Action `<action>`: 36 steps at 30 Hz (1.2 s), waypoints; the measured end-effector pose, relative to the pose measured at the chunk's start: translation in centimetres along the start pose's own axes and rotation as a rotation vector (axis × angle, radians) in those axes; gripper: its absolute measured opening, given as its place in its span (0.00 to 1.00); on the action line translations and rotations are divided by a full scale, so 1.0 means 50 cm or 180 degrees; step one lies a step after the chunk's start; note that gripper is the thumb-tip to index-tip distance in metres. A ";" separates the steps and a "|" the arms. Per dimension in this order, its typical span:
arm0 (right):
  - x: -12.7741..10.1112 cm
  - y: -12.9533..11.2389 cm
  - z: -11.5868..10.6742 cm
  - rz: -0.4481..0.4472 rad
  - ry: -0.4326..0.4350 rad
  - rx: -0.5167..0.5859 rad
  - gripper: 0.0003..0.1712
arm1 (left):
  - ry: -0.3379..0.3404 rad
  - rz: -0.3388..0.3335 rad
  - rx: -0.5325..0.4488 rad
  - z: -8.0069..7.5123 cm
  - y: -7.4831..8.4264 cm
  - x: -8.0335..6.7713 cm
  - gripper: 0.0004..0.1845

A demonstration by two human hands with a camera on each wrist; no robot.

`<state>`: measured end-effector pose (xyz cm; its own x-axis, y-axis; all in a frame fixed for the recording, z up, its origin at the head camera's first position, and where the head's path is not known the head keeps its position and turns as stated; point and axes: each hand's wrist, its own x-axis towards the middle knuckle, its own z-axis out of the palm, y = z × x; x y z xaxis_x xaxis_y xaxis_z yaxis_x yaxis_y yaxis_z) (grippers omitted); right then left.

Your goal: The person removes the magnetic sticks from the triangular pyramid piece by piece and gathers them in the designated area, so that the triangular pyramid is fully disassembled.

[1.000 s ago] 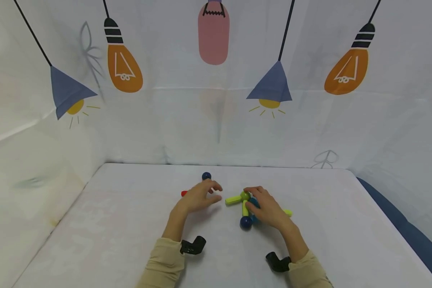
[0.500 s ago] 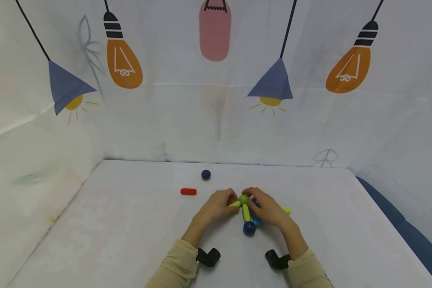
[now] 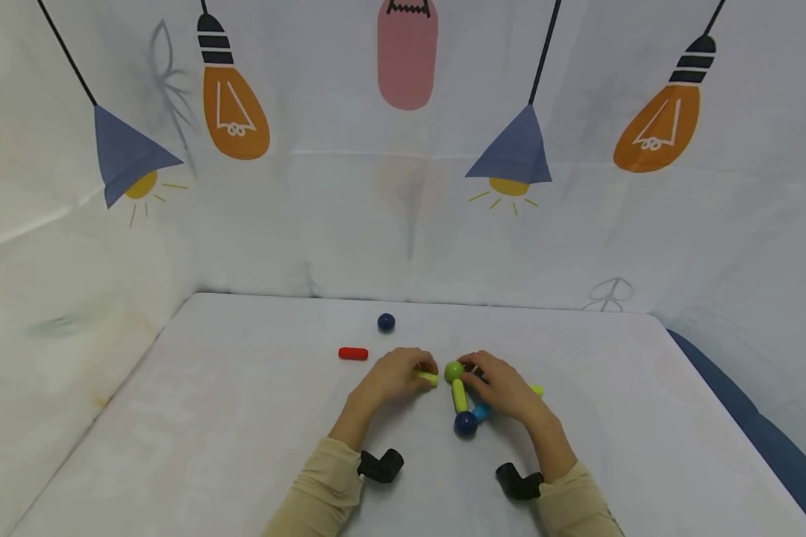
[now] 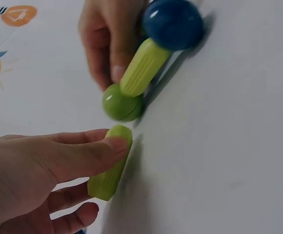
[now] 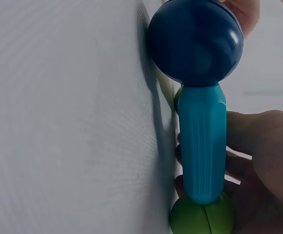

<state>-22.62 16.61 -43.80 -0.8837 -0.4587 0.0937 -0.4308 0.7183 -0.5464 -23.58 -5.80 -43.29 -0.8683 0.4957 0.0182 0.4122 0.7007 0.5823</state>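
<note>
My left hand [image 3: 395, 375] pinches a yellow-green toy rod [image 4: 110, 168] between thumb and fingers. A small gap parts this rod from a green ball [image 4: 123, 103]. That ball belongs to a ball-and-rod structure, where another yellow-green rod [image 3: 460, 396] joins it to a dark blue ball [image 3: 466, 424]. From the dark blue ball a light blue rod [image 5: 203, 144] runs to a second green ball [image 5: 202, 218]. The structure is gripped by my right hand [image 3: 507, 391], fingers curled near the first green ball; the exact part held is hidden. One yellow-green rod end [image 3: 537, 390] shows past this hand.
A red rod [image 3: 353, 353] lies on the white table [image 3: 208, 418], left of my left hand. Behind it, farther back, sits a loose dark blue ball [image 3: 386, 322]. A printed white curtain [image 3: 349, 216] rises along the table's back edge.
My left hand moved right from beside the red rod, took hold of the yellow-green rod at the green ball, then drew it left, off the ball. My right hand stayed at the structure.
</note>
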 end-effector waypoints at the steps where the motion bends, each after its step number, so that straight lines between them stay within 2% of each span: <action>1: 0.000 0.001 -0.001 0.0007 -0.0003 0.0007 0.17 | 0.0005 -0.0006 -0.0034 -0.006 -0.006 -0.001 0.09; 8: 0.001 0.003 -0.001 0.0037 -0.0067 0.0041 0.17 | 0.0206 0.0079 -0.0159 -0.074 -0.066 -0.032 0.09; 12: 0.003 0.003 -0.002 0.0201 -0.0099 0.0079 0.15 | 0.0427 -0.0049 -0.0242 -0.113 -0.110 -0.063 0.09; 15: 0.004 0.003 -0.004 0.0356 -0.0122 0.0071 0.14 | 0.0548 -0.0113 -0.0229 -0.130 -0.136 -0.080 0.09; 19: 0.000 0.002 -0.006 0.0454 -0.0157 0.0100 0.13 | 0.0489 -0.0154 -0.0214 -0.134 -0.154 -0.088 0.10; 26: -0.004 0.003 -0.001 0.0477 -0.0214 0.0147 0.13 | 0.0450 -0.0452 -0.0330 -0.131 -0.155 -0.099 0.11; 36: -0.004 0.001 -0.005 0.0458 -0.0217 0.0167 0.11 | 0.0380 -0.0470 -0.0355 -0.122 -0.166 -0.089 0.13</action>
<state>-22.51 16.88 -43.65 -0.9203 -0.3887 -0.0445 -0.2888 0.7516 -0.5931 -24.80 -16.94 -43.26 -0.9462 0.3230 0.0183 0.2508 0.6969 0.6719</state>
